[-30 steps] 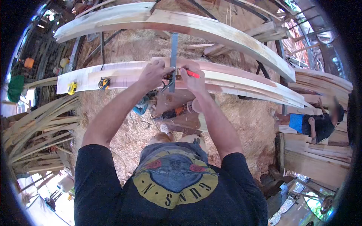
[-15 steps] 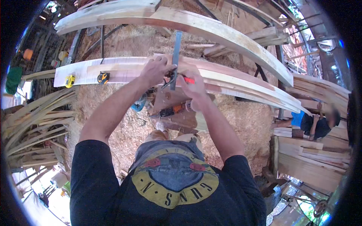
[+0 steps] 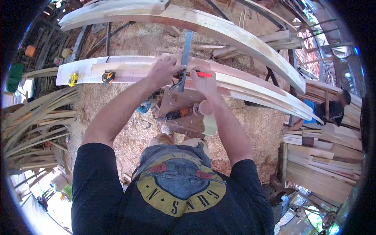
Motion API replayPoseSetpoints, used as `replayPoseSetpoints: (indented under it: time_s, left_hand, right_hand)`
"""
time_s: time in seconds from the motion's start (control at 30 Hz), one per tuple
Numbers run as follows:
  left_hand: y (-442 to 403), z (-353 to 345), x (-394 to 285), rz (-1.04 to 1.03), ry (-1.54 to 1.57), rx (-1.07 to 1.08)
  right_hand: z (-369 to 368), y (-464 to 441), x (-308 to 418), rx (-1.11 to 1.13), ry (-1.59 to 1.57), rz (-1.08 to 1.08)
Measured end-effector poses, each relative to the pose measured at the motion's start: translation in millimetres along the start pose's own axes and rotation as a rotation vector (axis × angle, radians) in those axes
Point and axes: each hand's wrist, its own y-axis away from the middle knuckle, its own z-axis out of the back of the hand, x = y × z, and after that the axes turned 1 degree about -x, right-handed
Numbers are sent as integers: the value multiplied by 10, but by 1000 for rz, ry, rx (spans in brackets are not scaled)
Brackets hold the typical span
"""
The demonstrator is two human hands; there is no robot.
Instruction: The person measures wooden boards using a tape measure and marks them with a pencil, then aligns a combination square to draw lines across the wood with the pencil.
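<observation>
Across the long wooden boards (image 3: 129,67) lies a square with a flat metal blade (image 3: 187,47), its dark handle at the boards' near edge. My left hand (image 3: 162,72) is closed on the square, just left of the blade. To the right of the blade, my right hand (image 3: 204,83) pinches a red marking tool (image 3: 204,74), whose tip points left at the blade. A yellow tape measure (image 3: 73,79) and a black and yellow tape measure (image 3: 108,76) rest on the boards' left part.
A curved beam (image 3: 219,29) spans beyond the boards. Below the hands is a power tool (image 3: 181,113) on a brown surface. Another person (image 3: 333,111) is at the right by stacked planks (image 3: 321,168). Curved strips (image 3: 43,125) lie at the left.
The square's blade has shifted slightly right and tilted a little. My right hand has turned, so more of the red tool shows. The other person has moved up and bent toward the planks.
</observation>
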Motion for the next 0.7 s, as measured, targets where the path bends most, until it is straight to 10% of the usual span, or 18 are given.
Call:
replayPoseSetpoints:
  time_s: [0.7]
  left_hand:
    - [-10, 28, -28, 42, -35, 54]
  right_hand:
    - [132, -313, 90, 187, 36, -39]
